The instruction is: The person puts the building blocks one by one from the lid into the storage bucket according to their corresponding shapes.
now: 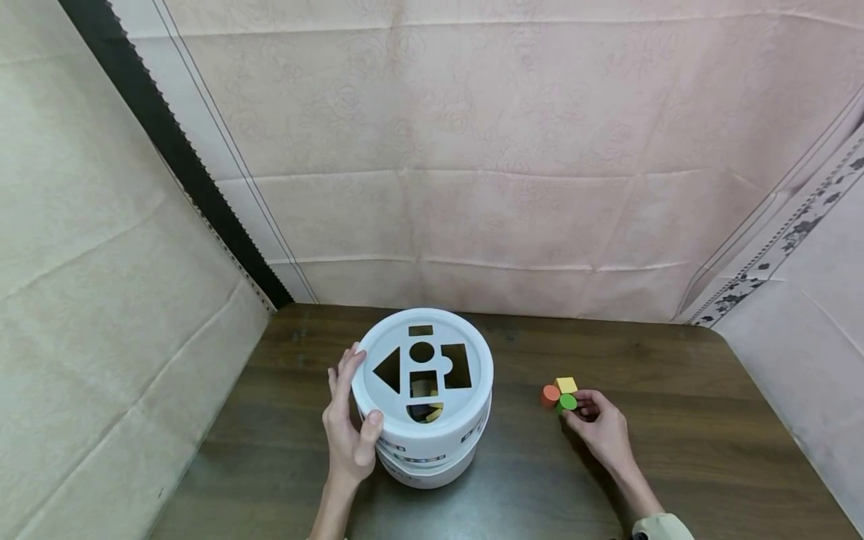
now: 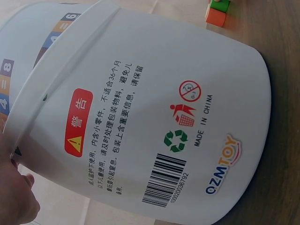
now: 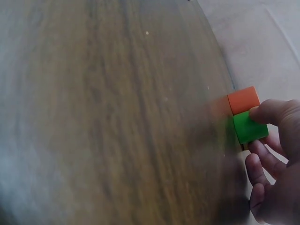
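Note:
A white shape-sorter bucket (image 1: 432, 442) stands on the table, its lid (image 1: 475, 367) pierced by differently shaped holes. My left hand (image 1: 351, 427) holds its left side by the lid rim, thumb toward the front and fingers farther back. Part of that hand (image 2: 16, 194) also shows at the lower left of the left wrist view. To the right, my right hand (image 1: 601, 431) pinches a green cylinder block (image 1: 568, 403) between thumb and fingers. An orange cylinder block (image 1: 550, 396) touches the green one's left side. Behind them sits a yellow block (image 1: 565, 385).
Through the lid's holes, yellow pieces (image 1: 434, 414) show inside the bucket. The brown wooden table (image 1: 513, 480) meets pale cloth (image 1: 506, 187) at the back and on both sides. Printed warnings and a barcode (image 2: 164, 180) mark the bucket's wall.

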`<state>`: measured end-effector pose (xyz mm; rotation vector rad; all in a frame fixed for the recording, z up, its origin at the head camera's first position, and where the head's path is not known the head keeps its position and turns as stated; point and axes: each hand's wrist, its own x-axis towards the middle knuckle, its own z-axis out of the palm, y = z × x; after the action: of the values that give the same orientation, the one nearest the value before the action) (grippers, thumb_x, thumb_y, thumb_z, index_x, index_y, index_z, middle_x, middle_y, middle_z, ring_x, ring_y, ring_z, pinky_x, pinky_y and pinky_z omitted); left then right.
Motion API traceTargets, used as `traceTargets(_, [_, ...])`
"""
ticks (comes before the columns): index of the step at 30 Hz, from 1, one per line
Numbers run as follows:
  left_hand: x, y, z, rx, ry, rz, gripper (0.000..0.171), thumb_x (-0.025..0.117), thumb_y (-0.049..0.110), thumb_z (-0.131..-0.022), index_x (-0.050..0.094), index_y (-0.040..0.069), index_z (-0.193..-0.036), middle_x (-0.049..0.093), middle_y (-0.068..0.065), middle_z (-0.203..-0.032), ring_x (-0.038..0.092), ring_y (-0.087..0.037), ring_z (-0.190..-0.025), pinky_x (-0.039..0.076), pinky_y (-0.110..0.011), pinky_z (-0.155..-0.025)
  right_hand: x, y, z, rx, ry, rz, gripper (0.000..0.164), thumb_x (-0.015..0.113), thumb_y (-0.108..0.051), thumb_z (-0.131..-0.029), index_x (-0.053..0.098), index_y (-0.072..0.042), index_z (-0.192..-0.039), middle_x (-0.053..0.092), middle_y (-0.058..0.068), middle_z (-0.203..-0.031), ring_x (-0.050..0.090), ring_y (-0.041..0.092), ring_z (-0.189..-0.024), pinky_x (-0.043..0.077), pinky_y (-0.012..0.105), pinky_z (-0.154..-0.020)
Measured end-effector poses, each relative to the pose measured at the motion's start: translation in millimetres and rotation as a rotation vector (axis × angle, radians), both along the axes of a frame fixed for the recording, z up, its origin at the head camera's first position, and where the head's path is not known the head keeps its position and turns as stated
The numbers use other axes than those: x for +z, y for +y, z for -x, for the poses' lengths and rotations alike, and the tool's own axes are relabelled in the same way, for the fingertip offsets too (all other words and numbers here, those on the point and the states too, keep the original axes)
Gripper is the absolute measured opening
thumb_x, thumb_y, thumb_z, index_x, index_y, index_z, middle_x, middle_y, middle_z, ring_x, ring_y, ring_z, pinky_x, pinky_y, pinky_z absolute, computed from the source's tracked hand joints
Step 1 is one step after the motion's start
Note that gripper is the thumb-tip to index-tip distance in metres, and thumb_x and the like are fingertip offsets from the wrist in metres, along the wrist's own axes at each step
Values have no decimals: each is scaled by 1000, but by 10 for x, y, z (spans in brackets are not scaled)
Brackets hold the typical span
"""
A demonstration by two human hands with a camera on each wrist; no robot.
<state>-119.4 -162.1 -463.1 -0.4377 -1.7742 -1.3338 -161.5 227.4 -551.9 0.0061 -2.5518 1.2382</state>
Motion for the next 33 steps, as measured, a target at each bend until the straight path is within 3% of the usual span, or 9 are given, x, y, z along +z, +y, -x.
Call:
traceTargets(18, [6, 5, 1, -5, 6, -5, 68, 55, 46, -91, 54, -3, -138, 53, -21, -142, 40, -45, -136, 7, -76, -104, 99, 30, -41, 22, -25, -17, 30, 82, -3, -78, 69, -1, -105, 69, 8, -91, 62, 22, -79, 48, 24, -69])
traceTargets(33, [5, 4, -8, -6, 3, -4, 68, 55, 46, -91, 54, -3, -138, 52, -20, -143, 41, -42, -137, 7, -76, -105, 339, -30, -47, 42, 27, 2, 29, 83, -3, -76, 69, -2, -101, 69, 7, -88, 63, 22, -79, 47, 17, -69])
